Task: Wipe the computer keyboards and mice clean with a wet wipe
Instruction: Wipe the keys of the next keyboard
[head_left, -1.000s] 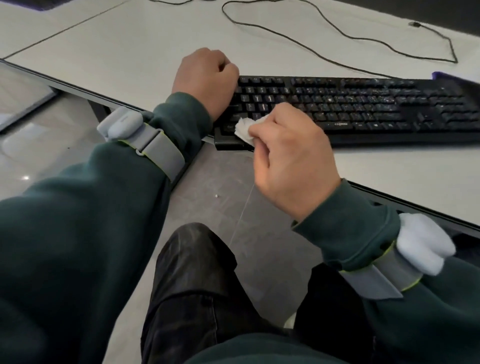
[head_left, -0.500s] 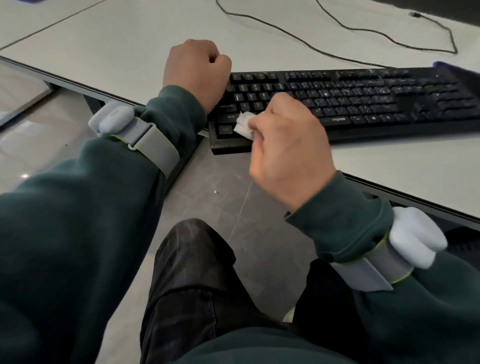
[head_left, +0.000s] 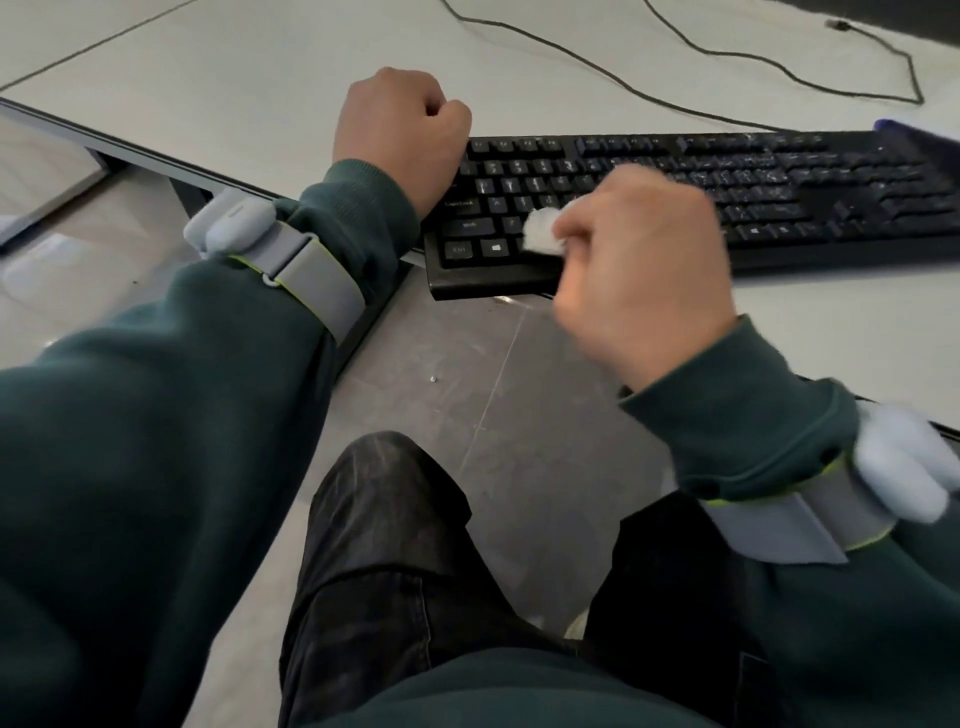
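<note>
A black keyboard (head_left: 727, 192) lies across the white desk (head_left: 260, 78), its left front corner jutting past the desk edge. My right hand (head_left: 639, 265) pinches a crumpled white wet wipe (head_left: 540, 231) and presses it on the keys at the keyboard's lower left. My left hand (head_left: 400, 135) is curled into a fist against the keyboard's left end, holding nothing that I can see. No mouse is in view.
A thin black cable (head_left: 675, 47) loops over the desk behind the keyboard. A dark purple object (head_left: 914, 135) pokes in at the right edge. My knees and the grey floor (head_left: 467, 374) lie below the desk edge.
My right hand has slid the wipe a little to the right and up over the keys; it is motion-blurred. The left fist stays at the keyboard's left end.
</note>
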